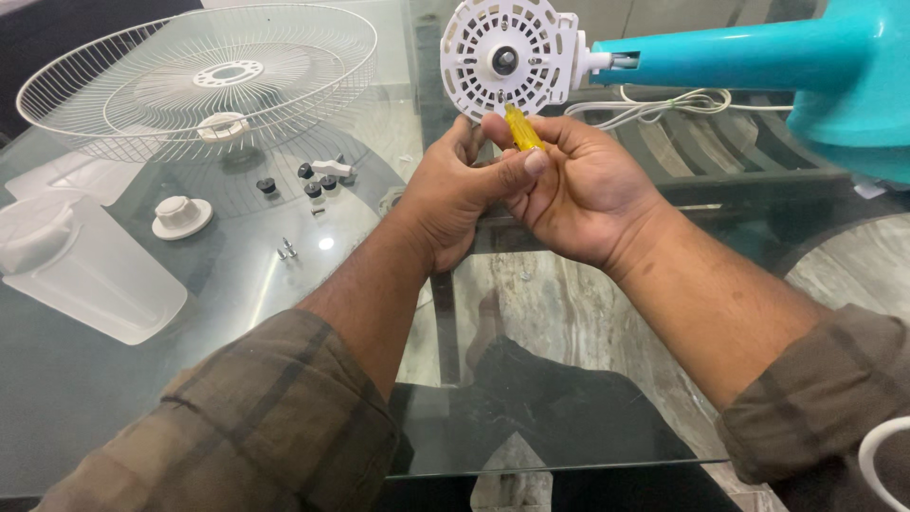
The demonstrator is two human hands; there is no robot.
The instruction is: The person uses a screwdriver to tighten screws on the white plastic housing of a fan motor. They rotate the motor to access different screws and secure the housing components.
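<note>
We see the right hand (588, 185) with fingers closed around a yellow screwdriver handle (522, 130), its tip up against the white fan motor housing (507, 57). The left hand (460, 190) is curled, thumb pressed on the handle's lower end. A wire fan guard (204, 81) lies well apart on the glass counter (237, 284).

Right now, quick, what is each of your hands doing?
Left hand: curled shut, thumb pressing the yellow translucent plastic screwdriver handle.
Right hand: closed around that same handle.
</note>
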